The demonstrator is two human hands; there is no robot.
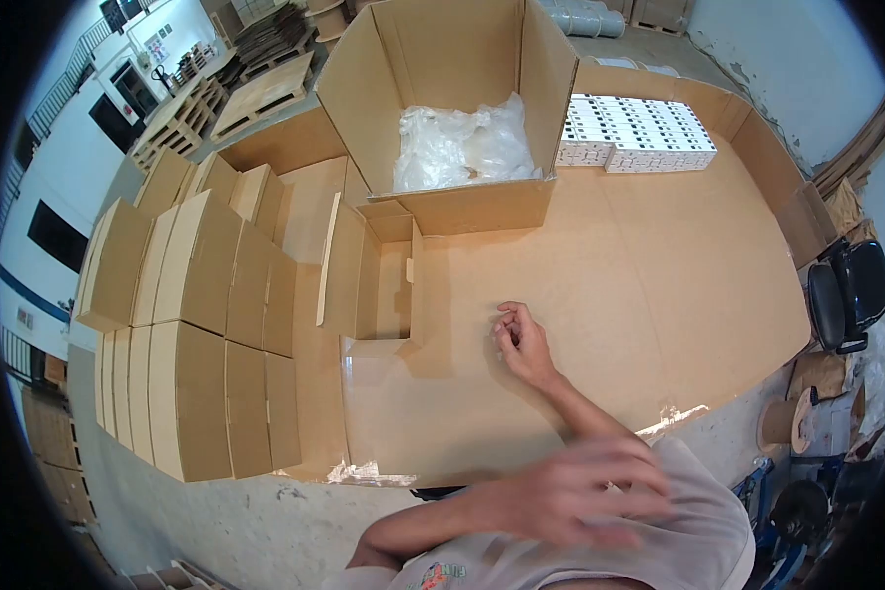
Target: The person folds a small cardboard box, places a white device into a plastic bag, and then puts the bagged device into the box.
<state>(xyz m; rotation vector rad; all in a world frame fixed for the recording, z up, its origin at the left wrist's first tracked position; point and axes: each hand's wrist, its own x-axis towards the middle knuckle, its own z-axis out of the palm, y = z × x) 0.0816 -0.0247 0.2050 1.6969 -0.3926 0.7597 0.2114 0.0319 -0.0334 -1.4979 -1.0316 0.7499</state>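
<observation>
Cardboard covers the table. An open box stands on it left of the middle, its lid raised along the left side; whether it touches the big carton just beyond it is unclear. The right hand, to the right of the open box and apart from it, is over the cardboard with fingers loosely bent and a slight gap at the thumb; nothing shows in its grip. Nearer, the left hand is blurred, fingers spread, crossing in front of the body by the right forearm; it appears to hold nothing. Clear plastic fills the bottom of the big carton. White boxes sit in a block at far right. Closed boxes stand in rows along the left. A black chair is beyond the right edge.
</observation>
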